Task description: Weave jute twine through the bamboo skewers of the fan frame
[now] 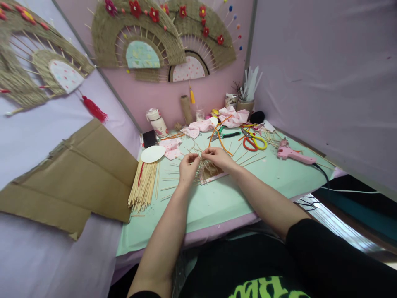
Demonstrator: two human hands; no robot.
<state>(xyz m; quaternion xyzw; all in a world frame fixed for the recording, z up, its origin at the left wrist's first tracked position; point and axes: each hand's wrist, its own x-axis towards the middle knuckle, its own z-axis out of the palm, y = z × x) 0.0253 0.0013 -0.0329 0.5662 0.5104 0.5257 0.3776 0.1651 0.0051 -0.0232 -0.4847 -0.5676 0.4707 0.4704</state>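
Observation:
A half-made fan (214, 174) lies flat on the table, with thin wooden sticks spreading outward from a brown half-round base with a pale edge. Tan twine (208, 169) runs in loose strands over its middle. Both hands are at the fan's upper part, close together. My left hand (188, 165) is closed in a pinch at the twine among the left-hand sticks. My right hand (217, 157) pinches the twine just beside it, fingertips bent down. The fingers partly hide the strands and stick ends.
Left of the fan lie a bundle of sticks (144, 186), a white oval disc (153, 154) and cardboard (77, 178). Scissors (254, 140), pliers (228, 135), pink cloth (232, 117) and a bottle (156, 123) are behind. A pink glue gun (294, 154) with a cord lies right.

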